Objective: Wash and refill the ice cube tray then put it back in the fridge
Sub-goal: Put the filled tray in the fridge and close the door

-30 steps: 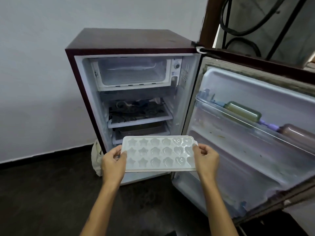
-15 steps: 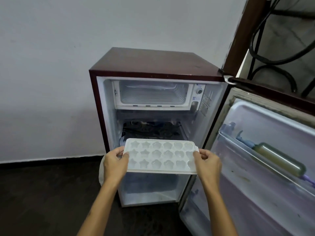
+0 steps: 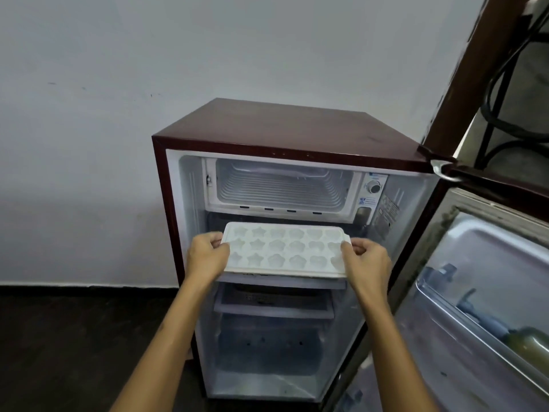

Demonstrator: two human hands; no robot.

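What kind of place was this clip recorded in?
Probably a plain room in a home: a small maroon fridge stands open on a dark floor against a bare white wall, with bottles in its door shelf.

One small maroon fridge (image 3: pixel 285 126) stands here with its one door (image 3: pixel 487 292) swung open. One white ice cube tray (image 3: pixel 285 251) shows three rows of six moulds, eighteen in all, several star-shaped. Two hands hold it: the left hand (image 3: pixel 206 257) and the right hand (image 3: pixel 368 263), one at each short end. Inside there is one freezer box (image 3: pixel 282 185), one thermostat dial (image 3: pixel 373 186) and four dark slots along the freezer's lower lip. Two shelves (image 3: pixel 273 310) show below the tray. One greenish bottle (image 3: pixel 531 346) lies in the one door rack.
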